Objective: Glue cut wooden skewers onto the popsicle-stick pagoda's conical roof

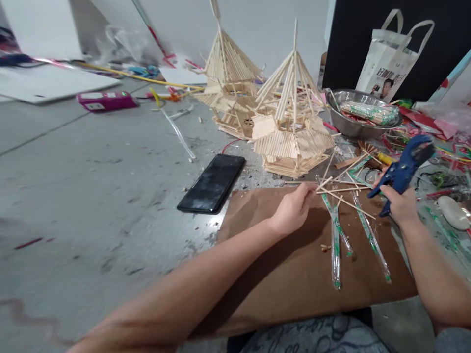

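My left hand (pixel 291 208) is closed in a pinch at the ends of thin wooden sticks (pixel 346 203), above a brown cardboard sheet (pixel 279 284). Exactly how many sticks the fingers grip is hidden. My right hand (pixel 401 203) is wrapped round the handles of a blue hand cutter (pixel 405 169), its head pointing up and away to the right. Green-and-clear wrappers (pixel 335 250) lie on the cardboard beside small cut stick bits (pixel 326 248). More loose sticks lie crossed between the two hands.
Two pagoda-like stick models, a nearer one (pixel 294 144) and a farther one (pixel 230 61), stand ahead. A black phone (pixel 211 184) lies left of the cardboard. Behind are a metal bowl (pixel 353 128) of wrapped sticks and a white bag (pixel 384 61). Clutter covers the right side.
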`<state>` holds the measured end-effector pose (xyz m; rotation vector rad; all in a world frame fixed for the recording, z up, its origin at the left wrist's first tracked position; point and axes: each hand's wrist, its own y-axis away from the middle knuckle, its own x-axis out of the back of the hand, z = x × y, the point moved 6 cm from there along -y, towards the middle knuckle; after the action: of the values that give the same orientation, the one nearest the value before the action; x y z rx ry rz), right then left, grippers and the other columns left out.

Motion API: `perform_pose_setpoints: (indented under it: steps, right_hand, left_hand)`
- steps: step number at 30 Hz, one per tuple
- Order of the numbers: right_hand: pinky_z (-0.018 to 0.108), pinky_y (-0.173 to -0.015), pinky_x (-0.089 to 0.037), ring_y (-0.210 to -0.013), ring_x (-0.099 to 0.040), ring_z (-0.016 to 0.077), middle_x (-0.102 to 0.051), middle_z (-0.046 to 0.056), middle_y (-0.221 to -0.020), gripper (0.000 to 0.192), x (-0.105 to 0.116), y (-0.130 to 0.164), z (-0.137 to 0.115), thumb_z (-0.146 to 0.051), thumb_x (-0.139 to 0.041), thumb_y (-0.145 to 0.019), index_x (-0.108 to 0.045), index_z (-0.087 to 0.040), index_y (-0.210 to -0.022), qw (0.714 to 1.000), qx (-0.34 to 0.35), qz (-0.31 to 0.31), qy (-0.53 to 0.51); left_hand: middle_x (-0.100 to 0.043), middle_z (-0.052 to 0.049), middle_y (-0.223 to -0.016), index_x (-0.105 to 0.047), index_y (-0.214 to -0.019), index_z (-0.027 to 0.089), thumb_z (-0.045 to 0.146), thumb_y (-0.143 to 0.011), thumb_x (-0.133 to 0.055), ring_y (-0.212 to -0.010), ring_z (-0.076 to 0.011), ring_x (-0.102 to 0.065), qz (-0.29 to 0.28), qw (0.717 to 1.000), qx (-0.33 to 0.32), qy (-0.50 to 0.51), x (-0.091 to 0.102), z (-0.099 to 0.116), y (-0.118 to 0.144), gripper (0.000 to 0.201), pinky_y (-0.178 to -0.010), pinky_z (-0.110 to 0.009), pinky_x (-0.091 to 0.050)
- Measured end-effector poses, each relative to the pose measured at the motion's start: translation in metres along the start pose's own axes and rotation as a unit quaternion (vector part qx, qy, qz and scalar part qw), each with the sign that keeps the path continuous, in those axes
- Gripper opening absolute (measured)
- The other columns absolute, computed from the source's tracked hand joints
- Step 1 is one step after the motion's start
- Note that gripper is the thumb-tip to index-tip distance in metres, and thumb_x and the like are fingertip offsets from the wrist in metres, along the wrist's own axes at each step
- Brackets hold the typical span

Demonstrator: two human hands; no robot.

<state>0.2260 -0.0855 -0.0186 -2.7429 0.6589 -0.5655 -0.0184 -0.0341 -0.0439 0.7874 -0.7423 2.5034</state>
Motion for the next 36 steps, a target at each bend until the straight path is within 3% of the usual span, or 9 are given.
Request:
perform_pose_setpoints:
  steps: [2, 4, 8, 11, 19, 24, 29, 32, 36]
  right_hand:
    - [0.046, -0.087, -0.043, -0.089, -0.057, 0.0252, -0.059, 0.009, -0.091, 0.035, -0.001, -0.001, 0.001, -0.025, -0.054, -0.067, -0.052, -0.020, -0.101, 0.980, 0.084, 0.020, 0.179]
    - [0.045, -0.090, -0.041, -0.098, -0.054, 0.0266, -0.057, 0.012, -0.102, 0.044, -0.016, 0.004, 0.001, -0.021, -0.053, -0.066, -0.048, -0.019, -0.109, 0.938, 0.166, -0.029, 0.302]
    - [0.043, -0.090, -0.042, -0.104, -0.051, 0.0271, -0.054, 0.014, -0.111, 0.055, -0.055, 0.023, -0.002, -0.017, -0.053, -0.065, -0.040, -0.015, -0.119, 0.871, 0.265, -0.166, 0.380]
    - [0.043, -0.094, -0.039, -0.107, -0.047, 0.0283, -0.052, 0.016, -0.114, 0.057, -0.067, 0.033, -0.008, -0.018, -0.054, -0.065, -0.039, -0.012, -0.120, 0.850, 0.304, -0.191, 0.386]
    - [0.047, -0.092, -0.038, -0.110, -0.045, 0.0316, -0.051, 0.019, -0.116, 0.056, -0.072, 0.031, 0.003, -0.034, -0.054, -0.074, -0.040, -0.011, -0.124, 0.830, 0.248, -0.260, 0.427]
    - [0.049, -0.095, -0.034, -0.109, -0.046, 0.0323, -0.054, 0.019, -0.116, 0.071, -0.072, 0.030, 0.000, -0.062, -0.048, -0.072, -0.049, -0.009, -0.120, 0.801, 0.270, -0.298, 0.443]
    - [0.034, -0.085, -0.042, -0.097, -0.057, 0.0225, -0.063, 0.010, -0.105, 0.040, -0.046, -0.017, -0.008, -0.040, -0.035, -0.088, -0.063, -0.016, -0.103, 0.829, 0.218, -0.211, 0.470]
    - [0.031, -0.077, -0.044, -0.095, -0.059, 0.0222, -0.066, 0.009, -0.101, 0.036, -0.037, -0.056, 0.005, -0.030, -0.033, -0.088, -0.064, -0.018, -0.102, 0.784, 0.149, -0.212, 0.564]
    - [0.031, -0.070, -0.043, -0.092, -0.061, 0.0244, -0.067, 0.009, -0.098, 0.030, -0.049, -0.081, 0.028, -0.022, -0.039, -0.083, -0.067, -0.021, -0.093, 0.687, 0.128, -0.330, 0.635]
  left_hand:
    - [-0.060, -0.002, -0.074, -0.047, -0.093, 0.018, 0.025, -0.087, -0.033, -0.065, -0.0104, -0.056, 0.024, 1.000, -0.002, 0.004, 0.005, -0.002, -0.003, 0.017, -0.061, -0.021, -0.043]
    - [-0.059, -0.001, -0.074, -0.047, -0.092, 0.017, 0.025, -0.087, -0.033, -0.063, -0.0095, -0.054, 0.036, 0.999, -0.002, 0.010, 0.006, -0.002, -0.003, 0.017, -0.060, -0.021, -0.042]
    - [-0.057, 0.000, -0.070, -0.047, -0.087, 0.017, 0.030, -0.086, -0.034, -0.058, -0.0083, -0.050, 0.041, 0.999, -0.005, 0.020, 0.006, -0.001, -0.002, 0.018, -0.058, -0.020, -0.041]
    - [-0.056, 0.000, -0.068, -0.049, -0.085, 0.016, 0.032, -0.087, -0.034, -0.060, -0.0087, -0.050, 0.022, 0.999, -0.010, 0.029, 0.003, -0.003, -0.002, 0.022, -0.060, -0.020, -0.041]
    - [-0.058, -0.001, -0.069, -0.052, -0.081, 0.016, 0.036, -0.088, -0.031, -0.063, -0.0095, -0.052, 0.019, 0.998, 0.049, 0.034, 0.005, -0.017, -0.007, 0.030, -0.065, -0.021, -0.041]
    - [-0.057, -0.002, -0.064, -0.054, -0.075, 0.015, 0.034, -0.087, -0.031, -0.059, -0.0120, -0.052, -0.018, 0.994, 0.072, -0.078, 0.006, -0.032, -0.016, 0.032, -0.060, -0.023, -0.039]
    - [-0.066, -0.007, -0.083, -0.060, -0.080, 0.016, 0.033, -0.087, -0.031, -0.078, -0.0176, -0.060, -0.100, 0.976, 0.055, -0.187, -0.003, -0.037, -0.019, 0.033, -0.068, -0.026, -0.042]
    - [-0.066, -0.007, -0.091, -0.062, -0.083, 0.018, 0.035, -0.088, -0.030, -0.085, -0.0190, -0.060, -0.111, 0.967, 0.047, -0.223, -0.004, -0.035, -0.017, 0.037, -0.071, -0.028, -0.043]
    - [-0.064, -0.006, -0.089, -0.064, -0.085, 0.019, 0.035, -0.088, -0.030, -0.084, -0.0193, -0.060, -0.135, 0.953, 0.058, -0.266, -0.005, -0.034, -0.015, 0.037, -0.067, -0.027, -0.043]
